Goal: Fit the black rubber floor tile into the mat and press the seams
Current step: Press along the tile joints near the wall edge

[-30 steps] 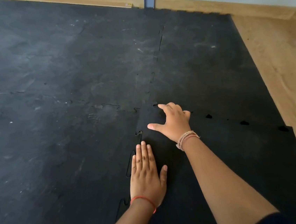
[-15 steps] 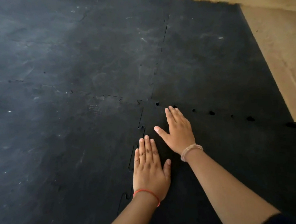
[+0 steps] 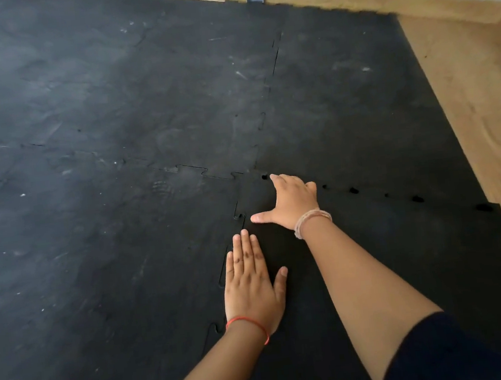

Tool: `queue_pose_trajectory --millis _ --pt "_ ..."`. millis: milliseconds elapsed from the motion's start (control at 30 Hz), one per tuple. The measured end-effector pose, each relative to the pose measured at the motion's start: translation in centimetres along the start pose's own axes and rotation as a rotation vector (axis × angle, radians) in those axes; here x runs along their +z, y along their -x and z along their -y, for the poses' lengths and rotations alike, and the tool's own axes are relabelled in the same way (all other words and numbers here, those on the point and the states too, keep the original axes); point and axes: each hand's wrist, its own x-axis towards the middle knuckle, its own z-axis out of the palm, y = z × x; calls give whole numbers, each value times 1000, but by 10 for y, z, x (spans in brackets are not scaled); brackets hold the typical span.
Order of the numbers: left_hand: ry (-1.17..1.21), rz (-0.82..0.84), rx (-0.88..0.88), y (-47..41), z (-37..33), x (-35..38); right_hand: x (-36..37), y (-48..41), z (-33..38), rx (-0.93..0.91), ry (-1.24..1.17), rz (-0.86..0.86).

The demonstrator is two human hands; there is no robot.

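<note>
Soft, even daylight fills the scene, dim overall. A pale sheen lies across the far left of the black mat (image 3: 47, 96), while its near right side reads almost featureless black. Straight edges bow toward the corners, and the wooden floor (image 3: 480, 97) looks slightly smeared.

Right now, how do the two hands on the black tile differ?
The left hand lies flat with its fingers together, beside the tile's left seam; the right hand is farther away, thumb spread wide, fingertips at the far seam. The left wrist wears a thin red band; the right wears pale bracelets. Both are bare, palm down, holding nothing.
</note>
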Motion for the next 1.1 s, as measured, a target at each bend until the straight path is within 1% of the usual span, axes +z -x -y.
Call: queue_pose_trajectory --millis 167,233,367,433,500,567,700,800,867,967,1100 --pt "7 -22 -9 2 6 -1 -17 -4 -2 37 -120 -24" --pt "12 -46 -6 4 8 -1 -26 -5 -3 45 -178 -58" --pt "22 -84 -14 8 9 -1 -40 0 -7 -2 -201 -176" --pt "13 -76 3 8 9 -1 -37 2 -9 -9 -207 -156" --pt "13 -49 23 6 7 -1 -26 0 -8 -7 -142 -48" --pt "-10 -28 51 3 7 0 -14 -2 -7 -6 -67 2" --pt "-45 -8 68 3 9 -1 9 9 -10 -58 -31 -11" --pt "-61 2 83 0 9 -1 23 26 -16 -193 85 -40" --pt "-71 11 96 -9 10 -4 27 30 -18 -277 108 -52" --pt "-94 6 118 -23 11 -10 26 26 -20 -314 110 -27" --pt "-100 19 91 -26 9 -7 28 20 -22 -336 143 14"
